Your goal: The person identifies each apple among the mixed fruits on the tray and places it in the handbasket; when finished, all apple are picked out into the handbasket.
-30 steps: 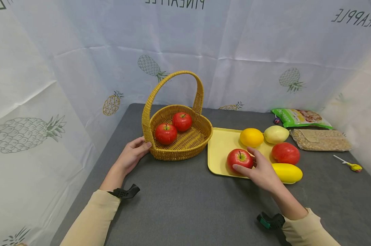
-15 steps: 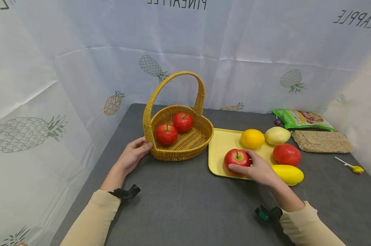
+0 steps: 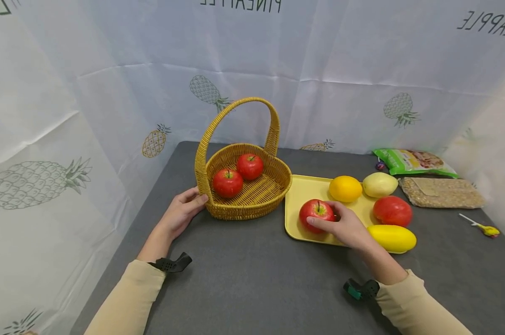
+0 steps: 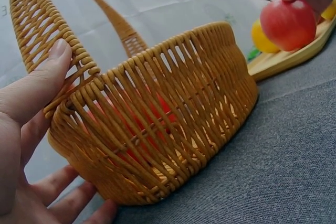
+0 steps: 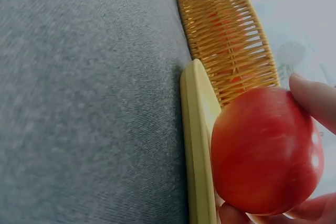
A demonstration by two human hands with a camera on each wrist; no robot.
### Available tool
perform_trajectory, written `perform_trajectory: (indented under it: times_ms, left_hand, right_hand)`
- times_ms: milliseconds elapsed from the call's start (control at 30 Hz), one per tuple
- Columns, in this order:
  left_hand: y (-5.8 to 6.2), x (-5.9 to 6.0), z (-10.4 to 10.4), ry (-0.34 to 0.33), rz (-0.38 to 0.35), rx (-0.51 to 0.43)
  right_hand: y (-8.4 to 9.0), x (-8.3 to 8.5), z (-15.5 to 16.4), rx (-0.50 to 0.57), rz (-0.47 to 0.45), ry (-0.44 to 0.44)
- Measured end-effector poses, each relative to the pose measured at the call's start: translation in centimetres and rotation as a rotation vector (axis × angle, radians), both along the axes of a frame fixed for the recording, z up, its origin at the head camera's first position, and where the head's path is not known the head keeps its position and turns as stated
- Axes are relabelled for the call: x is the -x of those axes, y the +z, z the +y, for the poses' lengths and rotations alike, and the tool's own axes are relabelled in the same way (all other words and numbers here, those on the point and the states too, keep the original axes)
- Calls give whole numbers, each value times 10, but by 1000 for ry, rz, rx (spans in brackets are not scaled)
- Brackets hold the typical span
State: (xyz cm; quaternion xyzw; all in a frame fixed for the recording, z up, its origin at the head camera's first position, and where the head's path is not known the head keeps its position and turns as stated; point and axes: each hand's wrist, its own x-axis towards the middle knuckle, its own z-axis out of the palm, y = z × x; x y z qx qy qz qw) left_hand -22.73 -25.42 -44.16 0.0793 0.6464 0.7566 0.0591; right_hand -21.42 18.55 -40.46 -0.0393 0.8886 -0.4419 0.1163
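A red apple [image 3: 315, 216] is in my right hand [image 3: 349, 228], thumb on its near side and fingers behind. In the right wrist view the apple [image 5: 265, 150] hangs close over the edge of the yellow tray [image 5: 195, 145]. My left hand [image 3: 183, 211] holds the left end of a heart-shaped wicker basket [image 3: 245, 211]. In the left wrist view its thumb lies on the base of the handle [image 4: 50, 30], with the other fingers spread along the wall below. Two red apples sit inside the basket, one [image 3: 227, 183] in front of the other [image 3: 250, 166].
On the tray [image 3: 294, 223] are an orange fruit [image 3: 345, 189], a pale lemon [image 3: 380, 184], a red fruit [image 3: 392, 211] and a yellow oblong fruit [image 3: 392, 238]. Further right lie a green packet [image 3: 415, 162], a bag of grains [image 3: 442, 192] and a small yellow flower on a stick [image 3: 488, 230].
My right hand has moved left over the tray and slightly up with the apple. The left hand and the basket have stayed in place.
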Motion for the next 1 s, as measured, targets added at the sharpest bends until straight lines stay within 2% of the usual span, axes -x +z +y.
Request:
perform_trajectory:
  times_ms: [233, 567, 800, 1000]
  left_hand:
    - [-2, 0, 0, -3, -3, -3]
    - [-1, 1, -2, -11, 6, 5]
    - [-1, 1, -3, -16, 11, 6]
    - [-2, 1, -3, -15, 18, 14]
  right_hand:
    - [6, 4, -1, 82, -27, -14]
    - [24, 9, -9, 186, -63, 27]
    - [38, 11, -16, 224, -70, 37]
    - [52, 14, -19, 225, -64, 81]
